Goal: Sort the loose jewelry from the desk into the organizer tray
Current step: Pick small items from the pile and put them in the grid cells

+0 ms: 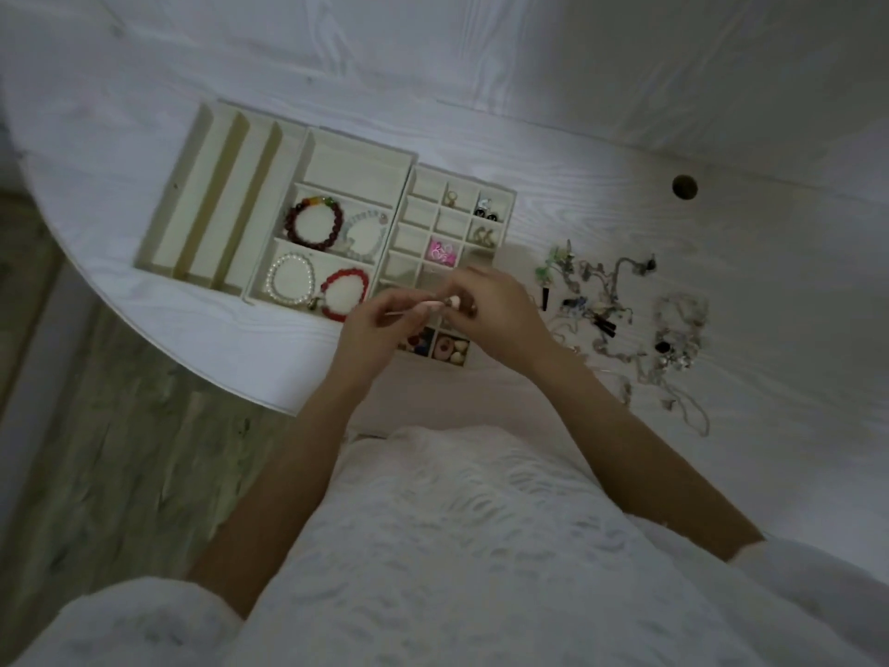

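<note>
1. Right over the near part of the small-cell tray (500, 197), the left hand (380, 324) and the right hand (495, 305) meet, fingertips together.
2. Both hands pinch one small pale piece (445, 303) between thumb and fingers; it is too small and blurred to tell what kind of jewelry it is.
3. That tray is a cream grid of little square cells on the white bench (721, 281). A few far cells hold small earrings or rings, one middle cell holds pink pieces (442, 250), and the near cells hold beads and small shells, partly hidden under the hands.
4. Just to its left, touching it, stands a wider cream tray (356, 158) with larger compartments.
5. Its middle compartment holds a dark red bead bracelet (313, 222) and a pale bead bracelet (364, 232), side by side.
6. Its near compartment holds a white pearl bracelet (290, 277) and a bright red bead bracelet (344, 292), also side by side; its far compartment shows only lining.
7. Further left lies a third tray (211, 195) with long narrow slots.
8. To the right of the hands, a tangled heap of loose chains and necklaces (625, 310) is spread on the bench, apart from the trays.
9. A round hole (684, 187) shows in the bench further back.
</note>
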Tool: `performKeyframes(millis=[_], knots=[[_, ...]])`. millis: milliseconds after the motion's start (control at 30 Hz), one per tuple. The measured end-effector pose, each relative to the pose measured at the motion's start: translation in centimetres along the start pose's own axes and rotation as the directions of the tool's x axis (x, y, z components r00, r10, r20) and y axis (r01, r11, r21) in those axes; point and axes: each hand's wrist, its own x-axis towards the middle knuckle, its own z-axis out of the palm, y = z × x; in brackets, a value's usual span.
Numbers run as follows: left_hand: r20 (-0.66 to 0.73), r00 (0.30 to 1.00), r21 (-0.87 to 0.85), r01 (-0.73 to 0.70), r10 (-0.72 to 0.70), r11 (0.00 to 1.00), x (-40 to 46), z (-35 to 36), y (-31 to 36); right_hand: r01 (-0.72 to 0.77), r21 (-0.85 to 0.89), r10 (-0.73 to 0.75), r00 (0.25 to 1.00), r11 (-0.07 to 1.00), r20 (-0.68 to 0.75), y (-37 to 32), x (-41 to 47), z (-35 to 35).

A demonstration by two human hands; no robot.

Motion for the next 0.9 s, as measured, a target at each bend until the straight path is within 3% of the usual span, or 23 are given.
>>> performKeyframes(millis=[100,167,233,333,467,567,700,900], knots=[[-0.016,0.985,0.213,-0.163,0.171,0.963,0.9,-1.1,-0.4,-0.013,0.009,0.013,1.0,1.0,0.009,0.3,0.5,0.6],[0.078,0.94,0.436,-0.332,0.333,0.836,2.0,-1.7,-1.1,-0.015,-0.005,0.015,1.0,1.0,0.024,0.6,0.8,1.3],[0.178,0.899,0.576,-0.424,0.399,0.699,2.9,-2.1,-1.6,-0.021,-0.029,0.023,0.999,0.999,0.049,0.8,1.2,1.8],[0.241,0.876,0.708,-0.453,0.418,0.542,3.0,-2.2,-1.6,-0.023,-0.094,0.028,0.998,0.995,0.06,1.2,1.5,2.2],[0.244,0.82,0.793,-0.476,0.518,0.381,2.3,-3.1,-1.8,-0.017,-0.116,0.009,0.998,0.993,-0.069,2.2,0.7,2.3],[0.312,0.813,0.842,-0.476,0.491,0.254,2.1,-3.4,-2.3,0.021,-0.197,-0.046,0.991,0.98,-0.123,1.9,0.3,2.2],[0.393,0.839,0.879,-0.463,0.377,0.113,2.3,-2.9,-2.5,0.041,-0.314,-0.074,0.993,0.949,-0.093,0.9,0.9,3.2],[0.408,0.854,0.885,-0.457,0.322,0.092,2.9,-3.2,-2.3,-0.024,-0.353,0.012,0.999,0.935,-0.034,0.2,1.6,3.9]])
